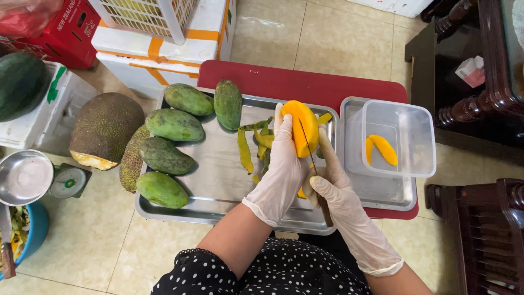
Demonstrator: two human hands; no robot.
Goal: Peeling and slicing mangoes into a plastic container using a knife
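1. Left hand (pixel 282 173), in a thin white glove, wrapped around a peeled yellow mango (pixel 301 127) – fingers curled up its left side, holding it upright over the large steel tray (pixel 218 180).
2. Right hand (pixel 333 183), gloved too, closed on the handle of a knife (pixel 313 166); blade laid against the mango's right face, tip pointing far.
3. Strips of green peel (pixel 245 150) lying on the tray just left of the mango.
4. Five unpeeled green mangoes (pixel 173 124) spread over the tray's left and far parts (none touched by either hand).
5. To the right, a clear plastic box (pixel 401 136) standing in a smaller steel tray – two yellow mango slices (pixel 382 149) inside.
6. Red board (pixel 295 82) under both trays.
7. On the floor at left, a cut jackfruit (pixel 103 128) beside a white foam box (pixel 158 49).
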